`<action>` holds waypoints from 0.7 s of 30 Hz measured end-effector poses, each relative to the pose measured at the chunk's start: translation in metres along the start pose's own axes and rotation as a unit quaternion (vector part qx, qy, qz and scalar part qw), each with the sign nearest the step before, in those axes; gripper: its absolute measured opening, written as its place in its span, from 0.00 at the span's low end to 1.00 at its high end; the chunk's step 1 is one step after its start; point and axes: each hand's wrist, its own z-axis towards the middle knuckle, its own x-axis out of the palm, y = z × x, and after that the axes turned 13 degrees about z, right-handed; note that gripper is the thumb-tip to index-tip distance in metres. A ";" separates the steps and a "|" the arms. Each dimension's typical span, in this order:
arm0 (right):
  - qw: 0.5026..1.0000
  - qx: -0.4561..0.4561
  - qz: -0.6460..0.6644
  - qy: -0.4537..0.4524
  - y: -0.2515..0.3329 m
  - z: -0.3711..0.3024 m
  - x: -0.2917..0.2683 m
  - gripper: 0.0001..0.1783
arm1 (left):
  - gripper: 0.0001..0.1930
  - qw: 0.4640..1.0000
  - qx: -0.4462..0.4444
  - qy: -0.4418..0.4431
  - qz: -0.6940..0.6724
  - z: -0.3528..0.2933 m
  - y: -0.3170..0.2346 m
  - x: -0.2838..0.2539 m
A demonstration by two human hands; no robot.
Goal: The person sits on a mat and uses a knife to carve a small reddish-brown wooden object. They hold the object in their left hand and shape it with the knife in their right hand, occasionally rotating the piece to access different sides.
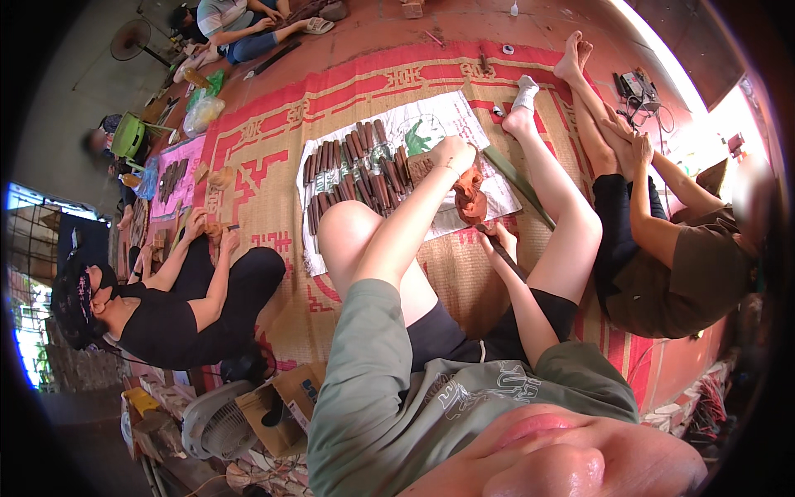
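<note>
A reddish-brown carved wooden piece (471, 199) stands between my bent legs, over the edge of a white cloth (451, 112). My left hand (454, 155) is closed on its upper end. Close to the lower end, my right hand (502, 240) grips a dark, long-handled carving tool (507, 258); its tip is too small to make out. Several carving chisels (356, 166) with brown wooden handles lie in rows on the cloth, left of the carving. A brown block (420, 168) sits just beside my left wrist.
A green strip (520, 186) lies along the cloth's right side. The red-and-tan mat (273, 108) spreads beneath. At left a co-worker in black (174, 306) handles a wooden piece; another person in brown (687, 265) sits at right. A fan (219, 422) and cardboard box (281, 410) stand at lower left.
</note>
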 end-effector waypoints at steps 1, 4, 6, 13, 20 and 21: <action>1.000 -0.001 0.007 -0.001 0.000 0.000 0.000 0.10 | 0.17 1.000 -0.003 0.001 -0.003 0.000 0.001 0.000; 1.000 -0.004 0.016 0.002 -0.003 0.000 0.000 0.10 | 0.17 1.000 -0.002 -0.001 -0.003 0.002 0.004 0.001; 1.000 -0.002 0.010 0.003 0.000 -0.001 -0.001 0.10 | 0.17 1.000 -0.003 -0.003 -0.001 0.001 0.006 0.003; 1.000 -0.004 -0.011 -0.003 0.000 -0.001 -0.002 0.11 | 0.17 1.000 0.015 -0.010 -0.020 -0.004 0.009 -0.005; 1.000 0.014 -0.010 0.006 -0.004 -0.001 -0.001 0.11 | 0.17 0.999 0.025 -0.013 -0.017 -0.005 0.010 -0.007; 1.000 0.016 -0.013 0.007 -0.002 -0.001 -0.001 0.11 | 0.17 0.999 0.025 -0.015 -0.019 -0.005 0.010 -0.006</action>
